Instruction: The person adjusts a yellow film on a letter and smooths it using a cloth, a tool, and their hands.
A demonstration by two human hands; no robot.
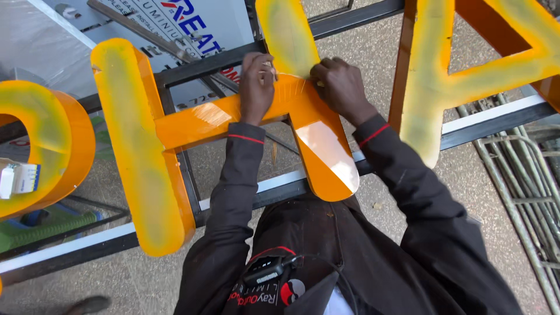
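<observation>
both hands press on a big orange sign letter (233, 116) lying across a dark metal frame (326, 23). the left hand (257, 79) has its fingers curled down, tips pinched at the film on the letter's face; the right hand (341, 87) is bunched likewise just beside it. another orange letter (431, 76) lies at the right.

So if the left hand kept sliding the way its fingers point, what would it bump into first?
Probably the right hand: the left hand rests on the orange letter, fingertips aimed up and right, with little gap between them.
</observation>
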